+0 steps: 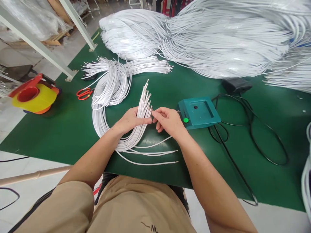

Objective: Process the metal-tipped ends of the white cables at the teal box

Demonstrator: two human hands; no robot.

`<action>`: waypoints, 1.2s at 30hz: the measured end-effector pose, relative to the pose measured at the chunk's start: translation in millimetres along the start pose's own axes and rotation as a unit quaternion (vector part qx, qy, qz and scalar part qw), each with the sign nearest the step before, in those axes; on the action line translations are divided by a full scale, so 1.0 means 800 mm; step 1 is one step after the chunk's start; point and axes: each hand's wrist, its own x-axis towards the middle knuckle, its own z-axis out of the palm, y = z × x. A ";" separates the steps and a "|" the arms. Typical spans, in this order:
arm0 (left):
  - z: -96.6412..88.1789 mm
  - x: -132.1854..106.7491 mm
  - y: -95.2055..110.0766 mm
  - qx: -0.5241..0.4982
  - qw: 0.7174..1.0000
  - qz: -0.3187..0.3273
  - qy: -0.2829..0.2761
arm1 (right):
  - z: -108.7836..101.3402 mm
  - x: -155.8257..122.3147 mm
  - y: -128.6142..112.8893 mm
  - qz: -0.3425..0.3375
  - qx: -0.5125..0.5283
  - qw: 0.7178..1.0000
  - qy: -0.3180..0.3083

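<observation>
My left hand (pixel 130 120) is wrapped round a bundle of white cables (pixel 143 111), its thumb lying across them. The stripped or tipped ends point up and away from me, and the lengths curve down onto the green table. Close against the right side of the bundle, my right hand (pixel 167 120) has its thumb and forefinger pinched by the cable ends; whatever is between them is too small to make out. A few loose cables (pixel 155 153) stick out to the right below my hands. Just beyond my right hand sits a teal device (pixel 199 113) with a lit green button.
Coiled white cables (pixel 111 84) lie behind my left hand, beside red-handled scissors (pixel 84 93). A tape dispenser (pixel 35 95) stands at the left. Large cable heaps (pixel 218 42) fill the back. A black box (pixel 236 85) and black cords (pixel 252 129) lie on the right.
</observation>
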 end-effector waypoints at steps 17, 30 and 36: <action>0.008 -0.002 -0.001 0.024 0.998 0.024 0.048 | 0.010 0.007 0.012 0.030 0.274 0.961 0.029; 0.026 -0.007 0.002 -0.047 0.998 0.025 0.018 | 0.001 -0.001 -0.001 0.062 0.283 0.956 -0.054; 0.023 -0.006 0.000 -0.054 0.997 0.043 0.027 | 0.002 0.000 0.005 0.095 0.343 0.928 -0.108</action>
